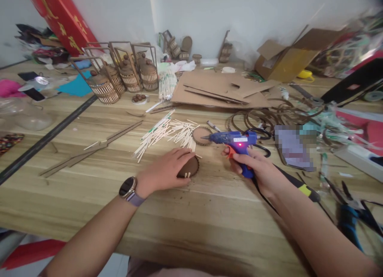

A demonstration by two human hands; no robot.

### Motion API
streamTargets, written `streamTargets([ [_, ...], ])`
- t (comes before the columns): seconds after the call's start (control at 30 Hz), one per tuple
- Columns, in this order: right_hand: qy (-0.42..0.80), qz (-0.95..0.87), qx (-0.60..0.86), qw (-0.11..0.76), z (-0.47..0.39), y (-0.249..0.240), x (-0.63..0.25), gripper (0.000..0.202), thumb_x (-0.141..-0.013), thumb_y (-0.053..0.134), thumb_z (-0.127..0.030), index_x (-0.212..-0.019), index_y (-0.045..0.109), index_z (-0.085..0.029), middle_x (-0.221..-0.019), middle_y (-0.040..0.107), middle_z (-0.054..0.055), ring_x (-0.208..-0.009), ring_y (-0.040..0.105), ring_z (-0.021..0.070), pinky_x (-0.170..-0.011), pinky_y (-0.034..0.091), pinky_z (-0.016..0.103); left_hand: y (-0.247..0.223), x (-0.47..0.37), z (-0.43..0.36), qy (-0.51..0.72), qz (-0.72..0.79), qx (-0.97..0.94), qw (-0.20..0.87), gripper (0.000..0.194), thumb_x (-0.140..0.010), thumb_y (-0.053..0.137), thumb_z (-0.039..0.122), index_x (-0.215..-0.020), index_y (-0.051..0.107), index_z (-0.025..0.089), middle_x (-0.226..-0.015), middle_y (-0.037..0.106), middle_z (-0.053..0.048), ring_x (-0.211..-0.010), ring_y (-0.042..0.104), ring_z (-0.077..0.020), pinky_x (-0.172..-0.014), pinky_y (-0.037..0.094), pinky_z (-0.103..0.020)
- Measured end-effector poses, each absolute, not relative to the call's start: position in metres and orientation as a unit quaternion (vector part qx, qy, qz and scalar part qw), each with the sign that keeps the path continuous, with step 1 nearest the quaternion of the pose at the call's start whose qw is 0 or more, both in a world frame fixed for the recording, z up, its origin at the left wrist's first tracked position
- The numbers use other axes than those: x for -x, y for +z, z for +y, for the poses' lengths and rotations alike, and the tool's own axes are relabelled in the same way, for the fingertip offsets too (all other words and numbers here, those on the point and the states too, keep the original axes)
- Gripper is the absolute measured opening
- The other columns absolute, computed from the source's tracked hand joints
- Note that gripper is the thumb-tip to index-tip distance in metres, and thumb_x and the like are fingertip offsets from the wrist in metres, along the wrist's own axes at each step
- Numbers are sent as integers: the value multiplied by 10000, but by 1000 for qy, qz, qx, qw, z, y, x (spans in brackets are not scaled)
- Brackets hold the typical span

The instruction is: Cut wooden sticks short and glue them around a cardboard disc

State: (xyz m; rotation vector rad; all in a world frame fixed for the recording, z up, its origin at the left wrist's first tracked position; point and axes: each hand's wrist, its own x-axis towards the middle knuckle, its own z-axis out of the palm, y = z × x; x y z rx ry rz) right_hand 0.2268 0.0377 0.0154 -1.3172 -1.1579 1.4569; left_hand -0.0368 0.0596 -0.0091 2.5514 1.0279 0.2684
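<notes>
My left hand (pixel 167 169) lies flat over a brown round disc (pixel 190 168) on the wooden table (pixel 191 225), with two short light sticks standing at the disc's edge. A watch is on that wrist. My right hand (pixel 257 171) grips a blue glue gun (pixel 231 140) by its handle, a finger at the orange trigger. A red light glows on the gun and its nozzle points left toward a second brown disc (pixel 200 135). A heap of thin light sticks (pixel 167 134) lies just behind my left hand.
Several small wooden cage-like lanterns (pixel 125 75) stand at the back left. Cardboard sheets (pixel 215 89) and an open box (pixel 284 57) lie behind. Brown rings (pixel 257 117), a phone (pixel 295 147), blue pliers (pixel 350 219) and clutter fill the right. Long brown strips (pixel 89 149) lie at left.
</notes>
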Motion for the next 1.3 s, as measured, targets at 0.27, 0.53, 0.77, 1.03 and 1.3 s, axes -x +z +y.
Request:
streamTargets([
  [0.27,563,-540,538,320,23,3,-240,438,-722,697,-616,-750,678,-180,-613,572,16,-516,406,117,-467,294,262,-9,40,59,100,366,-908,176,737,-805,696,354,-1444,361,203,-1474,447,-129,-1374,368,-309,-1143,329,-487],
  [0.53,459,-713,494,190,13,9,-227,252,-797,624,-447,-814,660,-198,-702,644,20,-609,553,163,-552,456,274,-8,40,59,100,367,-907,181,715,-785,726,343,-1406,402,203,-1447,470,-110,-1331,396,-295,-1116,358,-457],
  [0.77,366,-783,473,168,9,7,-224,205,-849,567,-371,-728,577,-205,-674,612,19,-611,569,173,-553,454,282,-5,40,57,104,372,-906,170,722,-792,721,392,-1408,394,203,-1410,498,-125,-1299,427,-311,-1088,375,-474],
  [1.03,312,-812,459,180,8,9,-218,206,-853,564,-324,-679,527,-221,-654,595,15,-608,583,185,-566,437,292,-5,41,57,102,380,-906,158,736,-784,725,427,-1398,402,182,-1395,510,-134,-1283,431,-317,-1075,385,-479],
  [1.3,295,-821,456,173,7,8,-217,210,-863,551,-328,-684,518,-222,-664,596,20,-634,585,187,-574,431,296,-4,40,56,94,379,-909,148,736,-768,740,403,-1384,419,160,-1383,512,-136,-1260,436,-318,-1073,389,-464],
])
